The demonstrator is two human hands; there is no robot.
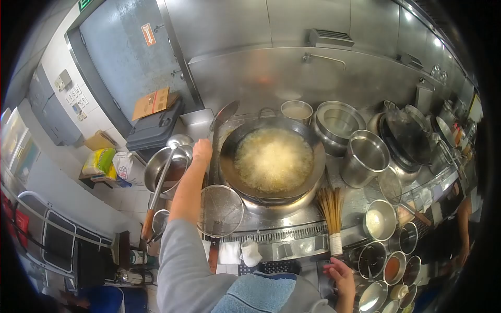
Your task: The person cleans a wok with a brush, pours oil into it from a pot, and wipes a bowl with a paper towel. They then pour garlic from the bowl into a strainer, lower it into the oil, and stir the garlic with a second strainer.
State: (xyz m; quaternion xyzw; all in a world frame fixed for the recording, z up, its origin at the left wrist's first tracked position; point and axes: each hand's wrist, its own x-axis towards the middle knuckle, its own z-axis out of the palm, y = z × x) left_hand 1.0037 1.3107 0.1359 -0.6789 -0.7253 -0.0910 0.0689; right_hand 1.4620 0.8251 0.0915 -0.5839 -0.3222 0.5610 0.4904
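Observation:
A large black wok (227, 169) sits on the burner, with pale, foaming, bubbling liquid (274, 159) in it. My left hand (202, 151) is closed, reaching out to the left of the wok. It appears to grip the handle of a wok spatula (227, 112), whose blade points up and away behind the wok's left rim. Below my left forearm, a round wire skimmer (222, 206) lies flat. My right hand (342, 276) is low near the counter's front edge, fingers apart and holding nothing visible. Just above it stands a bamboo brush (330, 211) with a white-wrapped handle.
Left of my arm, a ladle with a wooden handle (148, 224) rests across a metal pot (151, 169). Steel pots (365, 161) stand right of the wok, with another dark wok (412, 141) beyond. Seasoning containers (394, 268) crowd the right front. Another person's arm (463, 229) shows far right.

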